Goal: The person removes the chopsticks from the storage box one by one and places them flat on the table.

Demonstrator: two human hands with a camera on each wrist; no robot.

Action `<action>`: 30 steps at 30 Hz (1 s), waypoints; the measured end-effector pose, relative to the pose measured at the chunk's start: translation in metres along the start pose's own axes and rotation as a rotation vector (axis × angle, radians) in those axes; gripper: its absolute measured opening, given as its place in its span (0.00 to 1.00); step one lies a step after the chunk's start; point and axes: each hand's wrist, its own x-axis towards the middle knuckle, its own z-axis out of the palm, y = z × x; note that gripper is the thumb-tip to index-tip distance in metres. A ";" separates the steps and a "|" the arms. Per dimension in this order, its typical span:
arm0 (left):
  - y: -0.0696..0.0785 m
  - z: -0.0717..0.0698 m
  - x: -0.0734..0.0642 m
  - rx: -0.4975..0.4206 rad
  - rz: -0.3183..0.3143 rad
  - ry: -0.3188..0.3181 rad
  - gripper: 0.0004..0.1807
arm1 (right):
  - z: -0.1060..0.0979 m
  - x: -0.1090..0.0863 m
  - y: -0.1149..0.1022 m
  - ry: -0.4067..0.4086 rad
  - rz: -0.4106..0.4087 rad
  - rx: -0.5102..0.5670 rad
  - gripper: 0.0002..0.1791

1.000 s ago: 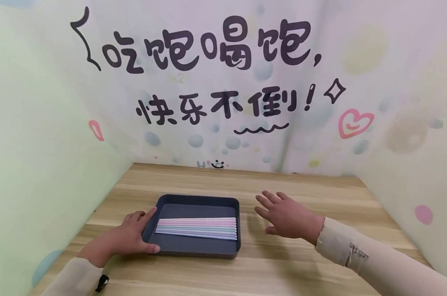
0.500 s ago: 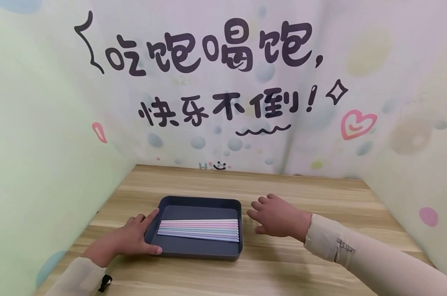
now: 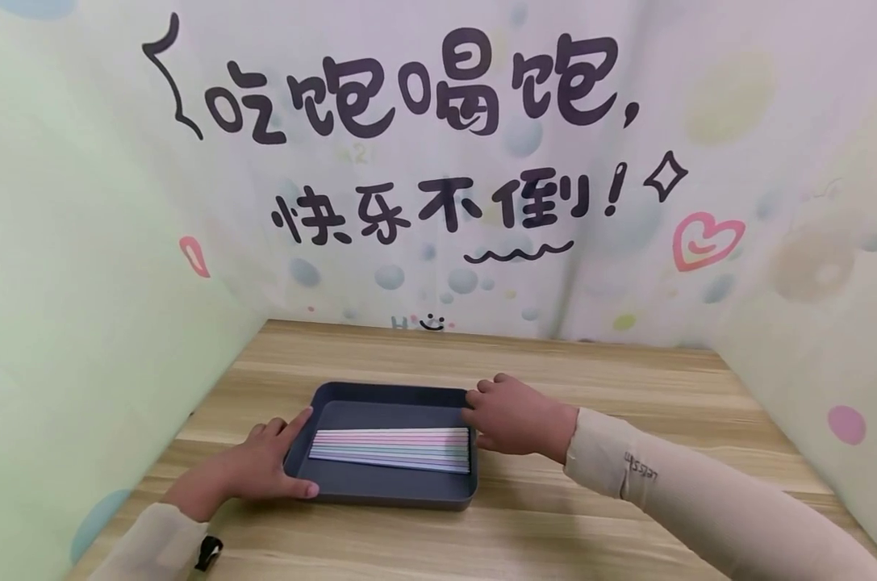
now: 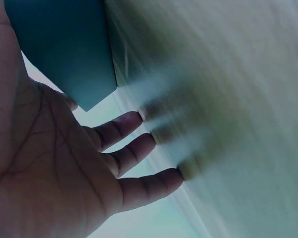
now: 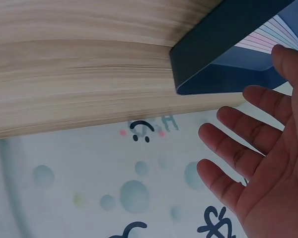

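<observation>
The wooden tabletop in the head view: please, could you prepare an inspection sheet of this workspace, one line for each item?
Surface: wood-grain tabletop, light brown.
Job's things: dark rectangular tray; pastel sticks, possibly chopsticks, lying side by side inside it.
Clutter: nothing seen.
Grippers: left hand, thumb and index finger at the tray's left end; right hand at its right end, contact unclear.
Cables: nothing seen.
Surroundings: pale backdrop with black Chinese lettering behind.
</observation>
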 end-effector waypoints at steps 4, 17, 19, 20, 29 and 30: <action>-0.001 0.000 0.000 -0.006 -0.003 -0.004 0.68 | -0.003 0.010 -0.004 0.004 -0.018 -0.002 0.15; 0.001 -0.001 -0.001 -0.023 0.004 -0.015 0.67 | -0.003 0.038 -0.010 0.025 -0.074 -0.003 0.13; 0.001 -0.001 -0.001 -0.023 0.001 -0.019 0.67 | -0.001 0.041 -0.010 0.032 -0.084 -0.003 0.13; 0.001 -0.001 0.000 -0.024 -0.001 -0.020 0.67 | 0.001 0.043 -0.010 0.034 -0.088 -0.003 0.13; -0.001 0.001 0.002 -0.019 0.008 -0.015 0.67 | 0.012 0.063 -0.010 0.053 -0.110 0.093 0.13; -0.001 0.001 0.002 -0.018 0.007 -0.015 0.67 | 0.014 0.066 -0.009 0.058 -0.113 0.126 0.13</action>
